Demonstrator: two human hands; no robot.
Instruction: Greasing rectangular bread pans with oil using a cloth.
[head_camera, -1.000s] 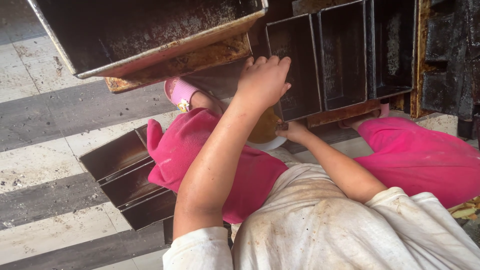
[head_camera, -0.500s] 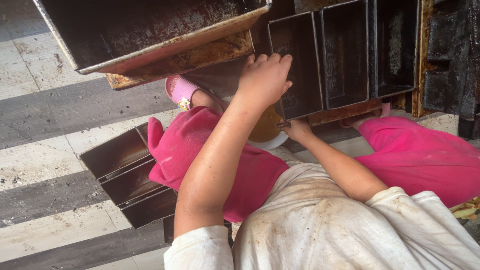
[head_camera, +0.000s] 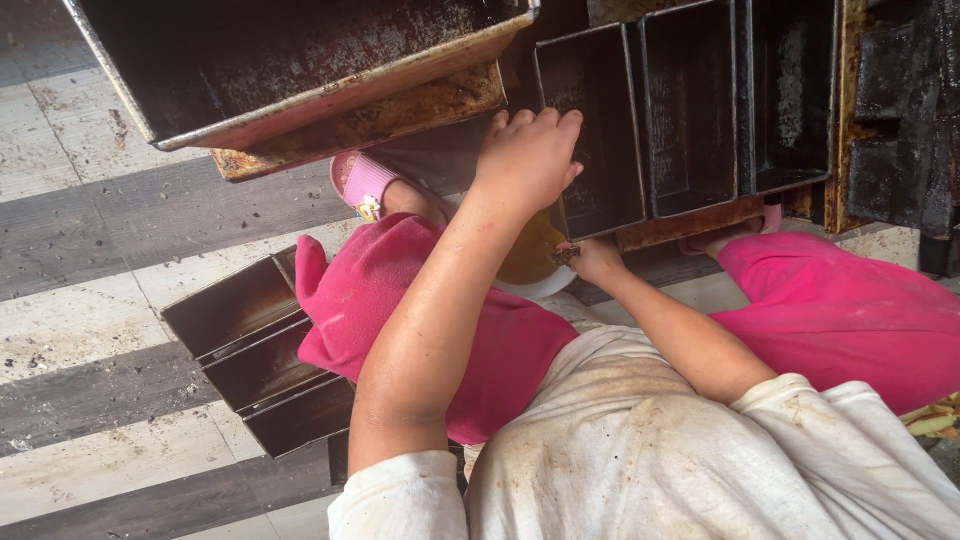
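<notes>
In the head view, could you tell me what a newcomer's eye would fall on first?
Probably the bright pink trousers across the middle, vivid against the striped grey and white floor. Above them, the left hand grips the near wall of a blackened strap of loaf tins, while the right hand sits by a shallow bowl below. A big rusty tray fills the top left.

Soft even daylight, sharp focus, dim shadowed top right.

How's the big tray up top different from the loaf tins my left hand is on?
The big tray is one wide, tilted pan; the loaf tins are narrow compartments joined in a row. The tray's underside shows orange rust; the tins look darker inside. My left hand rests on the tins, not the tray. Both are dark, stained metal.
</notes>
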